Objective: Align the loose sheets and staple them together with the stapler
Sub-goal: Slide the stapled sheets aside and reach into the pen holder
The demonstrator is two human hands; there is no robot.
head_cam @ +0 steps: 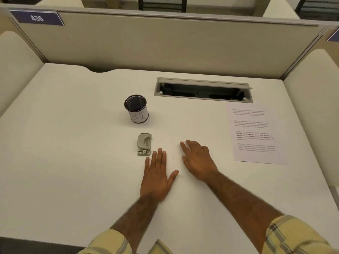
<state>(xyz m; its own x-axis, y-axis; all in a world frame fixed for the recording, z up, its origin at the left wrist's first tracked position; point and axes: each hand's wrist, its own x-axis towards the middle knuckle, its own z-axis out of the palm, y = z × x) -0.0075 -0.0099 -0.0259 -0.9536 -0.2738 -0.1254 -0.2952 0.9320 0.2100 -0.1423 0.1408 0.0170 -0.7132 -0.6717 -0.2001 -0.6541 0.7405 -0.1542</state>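
A white worktop (73,162) stood inside beige partition walls (165,43), with a dark tag reading 436 (36,17) at the far left corner. Left of centre stood an upright dark pen cup (136,109) wrapped in a hand-lettered paper band. Nearer the person, the small grey stapler (144,143) lay flat on the worktop, well apart from the cup.

The left grip (157,178), a bare hand, lay palm down on the worktop with its fingers straight and close together and the thumb spread out to the right. Its fingertips ended just beside the stapler's near right corner, and it held nothing. The forearm ran back to a rolled yellow checked sleeve (108,241).

The right grip (199,162) also rested palm down, its fingers loosely bent and angled toward the far left, relaxed and holding nothing. The two thumbs lay near each other without touching.

Beyond the right grip, a long cable slot (203,89) stood open in the worktop. The printed sheets (256,132) lay face up at the far right, well apart from both grips and the stapler.
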